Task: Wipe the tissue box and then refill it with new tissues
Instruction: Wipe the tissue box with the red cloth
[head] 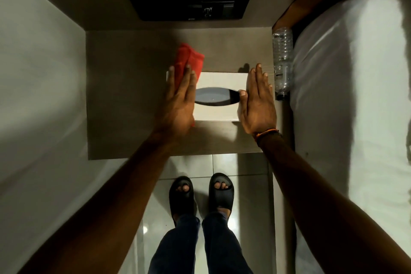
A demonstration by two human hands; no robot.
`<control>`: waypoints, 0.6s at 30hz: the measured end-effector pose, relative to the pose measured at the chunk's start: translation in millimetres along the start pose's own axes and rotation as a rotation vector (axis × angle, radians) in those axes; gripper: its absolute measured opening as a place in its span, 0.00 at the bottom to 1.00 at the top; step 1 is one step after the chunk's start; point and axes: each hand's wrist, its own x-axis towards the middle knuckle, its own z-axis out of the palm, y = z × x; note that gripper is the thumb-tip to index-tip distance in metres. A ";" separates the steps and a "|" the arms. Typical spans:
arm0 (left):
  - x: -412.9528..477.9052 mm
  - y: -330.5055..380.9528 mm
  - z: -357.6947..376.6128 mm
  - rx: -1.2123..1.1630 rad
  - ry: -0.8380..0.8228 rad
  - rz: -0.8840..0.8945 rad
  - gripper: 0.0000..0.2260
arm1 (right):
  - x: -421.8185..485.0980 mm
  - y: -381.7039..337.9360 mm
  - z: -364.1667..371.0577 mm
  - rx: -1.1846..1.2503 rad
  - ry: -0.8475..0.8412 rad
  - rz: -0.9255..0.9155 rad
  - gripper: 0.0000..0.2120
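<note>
A white tissue box [219, 80] with a dark oval slot lies flat on a small grey-brown bedside table [124, 104]. My left hand [180, 98] lies flat on the box's left end and presses a red cloth [189, 58] under its palm; the cloth sticks out beyond the fingers toward the wall. My right hand [258, 102] rests flat against the box's right end, fingers straight, thumb on the top near the slot. No tissue shows in the slot.
A clear plastic bottle [282, 60] lies on the table's right edge beside a white bed [351, 95]. A black wall panel [189, 4] hangs behind the table. Another white bed [40, 95] flanks the left. My sandalled feet stand on the tiled floor [242, 184].
</note>
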 end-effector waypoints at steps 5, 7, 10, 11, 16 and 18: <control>4.8 -3.9 1.9 0.146 -0.129 -0.079 0.35 | -0.1 -0.3 -0.2 -0.001 0.002 0.005 0.28; 6.5 8.2 2.7 0.221 -0.089 -0.064 0.35 | -0.8 -0.7 1.0 -0.003 0.009 0.006 0.28; 11.4 35.3 3.0 0.103 -0.169 -0.048 0.42 | -0.4 -1.3 1.3 -0.004 0.020 0.017 0.28; 14.3 48.1 4.7 0.058 -0.164 -0.026 0.42 | -0.4 -1.3 0.8 -0.003 0.022 0.020 0.28; 28.1 103.8 14.0 0.038 -0.159 -0.016 0.32 | 0.4 0.0 0.7 -0.016 -0.007 0.014 0.28; 30.9 106.6 11.8 -0.040 -0.206 -0.007 0.30 | 0.9 0.2 -0.1 -0.022 -0.020 0.026 0.28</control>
